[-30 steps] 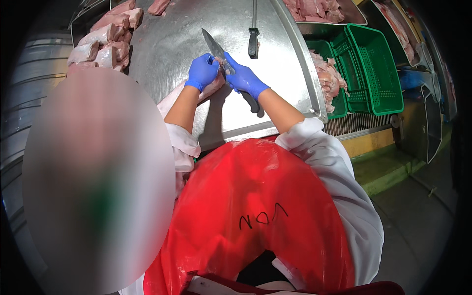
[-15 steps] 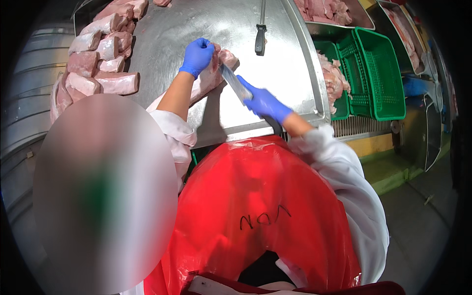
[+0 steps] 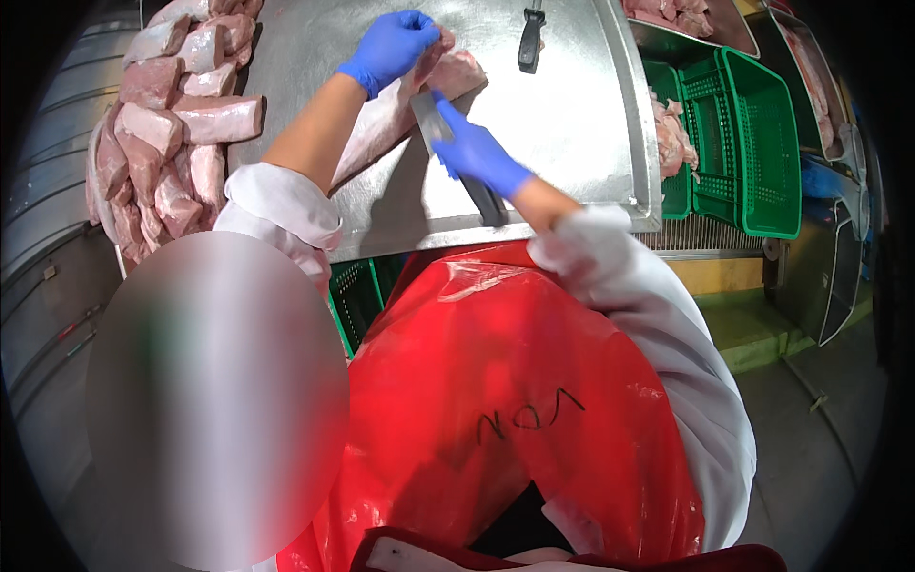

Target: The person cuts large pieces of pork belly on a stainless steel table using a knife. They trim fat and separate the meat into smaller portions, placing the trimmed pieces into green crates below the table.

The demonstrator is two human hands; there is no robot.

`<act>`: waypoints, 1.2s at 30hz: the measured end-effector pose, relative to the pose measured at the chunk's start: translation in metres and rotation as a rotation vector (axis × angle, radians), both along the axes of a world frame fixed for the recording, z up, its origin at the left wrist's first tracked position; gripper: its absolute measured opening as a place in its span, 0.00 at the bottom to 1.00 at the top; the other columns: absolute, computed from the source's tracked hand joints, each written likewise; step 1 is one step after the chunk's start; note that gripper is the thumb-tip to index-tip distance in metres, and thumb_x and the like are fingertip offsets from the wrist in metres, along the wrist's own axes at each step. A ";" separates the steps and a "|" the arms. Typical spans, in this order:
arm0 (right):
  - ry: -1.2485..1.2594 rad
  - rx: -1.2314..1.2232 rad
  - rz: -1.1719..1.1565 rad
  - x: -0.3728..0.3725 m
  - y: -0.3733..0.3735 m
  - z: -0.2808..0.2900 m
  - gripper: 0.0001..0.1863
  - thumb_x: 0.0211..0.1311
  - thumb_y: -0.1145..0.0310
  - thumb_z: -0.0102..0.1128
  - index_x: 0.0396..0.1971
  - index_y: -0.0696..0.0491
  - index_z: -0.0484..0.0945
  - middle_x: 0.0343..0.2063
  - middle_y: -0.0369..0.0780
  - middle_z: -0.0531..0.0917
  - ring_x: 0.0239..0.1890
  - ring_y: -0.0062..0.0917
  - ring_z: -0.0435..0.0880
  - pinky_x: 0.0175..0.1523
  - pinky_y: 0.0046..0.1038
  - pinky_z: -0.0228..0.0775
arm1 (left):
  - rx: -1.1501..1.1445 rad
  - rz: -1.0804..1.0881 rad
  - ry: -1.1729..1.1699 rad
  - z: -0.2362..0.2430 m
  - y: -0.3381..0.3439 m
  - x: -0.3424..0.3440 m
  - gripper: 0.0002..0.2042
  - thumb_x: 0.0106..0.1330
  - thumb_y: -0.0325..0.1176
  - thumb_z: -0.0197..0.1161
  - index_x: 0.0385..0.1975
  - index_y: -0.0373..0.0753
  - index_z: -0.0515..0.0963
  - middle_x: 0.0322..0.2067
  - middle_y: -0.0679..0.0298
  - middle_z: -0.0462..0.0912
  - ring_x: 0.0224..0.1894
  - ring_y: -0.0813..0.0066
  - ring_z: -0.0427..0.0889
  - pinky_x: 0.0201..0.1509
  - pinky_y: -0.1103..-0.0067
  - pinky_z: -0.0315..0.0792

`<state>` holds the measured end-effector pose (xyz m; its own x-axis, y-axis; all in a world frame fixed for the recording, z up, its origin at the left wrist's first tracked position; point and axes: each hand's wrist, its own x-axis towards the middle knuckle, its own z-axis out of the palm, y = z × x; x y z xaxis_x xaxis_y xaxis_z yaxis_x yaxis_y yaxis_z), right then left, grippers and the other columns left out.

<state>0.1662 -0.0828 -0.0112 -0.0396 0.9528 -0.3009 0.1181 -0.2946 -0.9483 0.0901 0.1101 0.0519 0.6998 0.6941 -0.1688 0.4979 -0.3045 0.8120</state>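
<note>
A long piece of raw pale pink meat [image 3: 374, 133] lies slantwise on the metal work table [image 3: 581, 153]. At its far end, my left hand [image 3: 389, 48], in a blue glove, pinches a loose flap of meat [image 3: 435, 59] and holds it up. My right hand [image 3: 479, 157], also gloved in blue, grips a knife [image 3: 428, 119], forefinger stretched along the blade. The blade points away from me against the meat's right side, just below the flap; its tip is partly hidden. Its black handle shows below my right hand.
Several meat pieces [image 3: 181, 119] are piled at the left. A black-handled rod [image 3: 530, 43] lies at the far side of the table. To the right are green baskets [image 3: 762, 143], meat trimmings [image 3: 673, 138] and a metal tray [image 3: 734, 29] of meat. A blurred oval covers the lower left.
My right hand has turned the knife more upright and brought it closer to the meat's side. My left hand still pinches the flap. The whole view has shifted, showing more of the pile at left.
</note>
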 end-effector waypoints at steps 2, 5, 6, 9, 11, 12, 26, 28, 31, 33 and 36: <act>-0.043 0.114 -0.045 -0.010 0.020 -0.014 0.41 0.66 0.64 0.50 0.74 0.51 0.41 0.26 0.49 0.81 0.23 0.34 0.83 0.33 0.33 0.77 | -0.043 0.002 -0.026 0.006 0.001 -0.002 0.08 0.64 0.35 0.61 0.32 0.37 0.81 0.28 0.66 0.83 0.34 0.78 0.80 0.44 0.79 0.73; 0.030 0.174 0.021 -0.029 -0.020 -0.013 0.43 0.64 0.65 0.52 0.74 0.51 0.41 0.25 0.51 0.81 0.23 0.38 0.83 0.34 0.34 0.77 | -0.134 0.117 -0.232 0.007 0.008 -0.017 0.05 0.61 0.27 0.59 0.27 0.35 0.81 0.25 0.63 0.84 0.28 0.75 0.80 0.35 0.78 0.74; 0.050 0.094 0.026 -0.035 -0.044 -0.005 0.43 0.63 0.65 0.52 0.74 0.51 0.41 0.26 0.52 0.81 0.23 0.38 0.83 0.34 0.34 0.77 | -0.069 0.123 -0.133 0.016 0.009 -0.018 0.05 0.63 0.27 0.59 0.27 0.35 0.81 0.26 0.62 0.85 0.29 0.76 0.81 0.35 0.79 0.74; -0.010 0.140 -0.027 -0.054 -0.033 -0.024 0.43 0.61 0.69 0.51 0.75 0.48 0.42 0.27 0.51 0.83 0.22 0.34 0.83 0.34 0.32 0.78 | -0.161 0.082 -0.164 0.035 -0.002 -0.026 0.05 0.63 0.27 0.59 0.27 0.35 0.80 0.26 0.62 0.84 0.28 0.76 0.80 0.35 0.79 0.74; 0.020 0.096 -0.057 -0.053 0.021 -0.006 0.42 0.62 0.69 0.50 0.75 0.45 0.42 0.24 0.48 0.82 0.22 0.31 0.83 0.32 0.31 0.79 | -0.162 0.097 -0.160 0.038 -0.007 -0.023 0.05 0.63 0.28 0.60 0.27 0.36 0.80 0.26 0.64 0.84 0.29 0.78 0.79 0.34 0.79 0.73; 0.020 0.036 -0.058 -0.057 0.024 0.003 0.43 0.62 0.69 0.50 0.75 0.47 0.41 0.26 0.50 0.83 0.24 0.35 0.84 0.35 0.33 0.79 | -0.174 0.104 -0.179 0.044 -0.012 -0.024 0.05 0.63 0.28 0.60 0.27 0.36 0.80 0.26 0.64 0.84 0.29 0.78 0.79 0.34 0.80 0.72; 0.027 0.101 -0.035 -0.153 -0.024 0.000 0.46 0.59 0.75 0.48 0.75 0.48 0.35 0.33 0.52 0.81 0.21 0.33 0.82 0.30 0.32 0.78 | -0.128 0.152 -0.388 0.089 -0.011 -0.079 0.08 0.63 0.30 0.58 0.23 0.35 0.77 0.22 0.64 0.78 0.26 0.78 0.76 0.30 0.80 0.69; 0.049 -0.061 -0.014 -0.164 -0.044 0.022 0.46 0.60 0.71 0.49 0.75 0.48 0.36 0.39 0.55 0.80 0.23 0.35 0.83 0.31 0.34 0.78 | -0.253 0.159 -0.495 0.094 -0.017 -0.086 0.08 0.63 0.29 0.57 0.22 0.35 0.77 0.21 0.63 0.78 0.24 0.78 0.76 0.28 0.80 0.69; -0.322 0.228 -0.175 -0.175 0.011 -0.031 0.47 0.60 0.67 0.55 0.75 0.43 0.38 0.31 0.51 0.85 0.29 0.41 0.86 0.37 0.39 0.79 | -0.285 0.023 -0.522 0.111 -0.037 -0.087 0.08 0.64 0.27 0.56 0.23 0.35 0.77 0.22 0.62 0.78 0.23 0.77 0.76 0.26 0.81 0.69; -0.047 0.023 -0.215 -0.175 0.060 -0.022 0.43 0.62 0.68 0.55 0.74 0.47 0.44 0.28 0.48 0.84 0.23 0.33 0.85 0.29 0.34 0.78 | -0.309 -0.070 -0.535 0.122 -0.038 -0.092 0.08 0.64 0.26 0.54 0.23 0.34 0.77 0.22 0.62 0.78 0.22 0.77 0.76 0.24 0.81 0.69; -0.107 0.169 -0.138 -0.224 -0.016 -0.027 0.44 0.62 0.75 0.51 0.75 0.41 0.40 0.28 0.49 0.83 0.17 0.31 0.83 0.24 0.32 0.78 | -0.480 -0.074 -0.679 0.130 -0.029 -0.114 0.09 0.65 0.25 0.52 0.22 0.34 0.76 0.21 0.61 0.77 0.20 0.76 0.75 0.22 0.81 0.69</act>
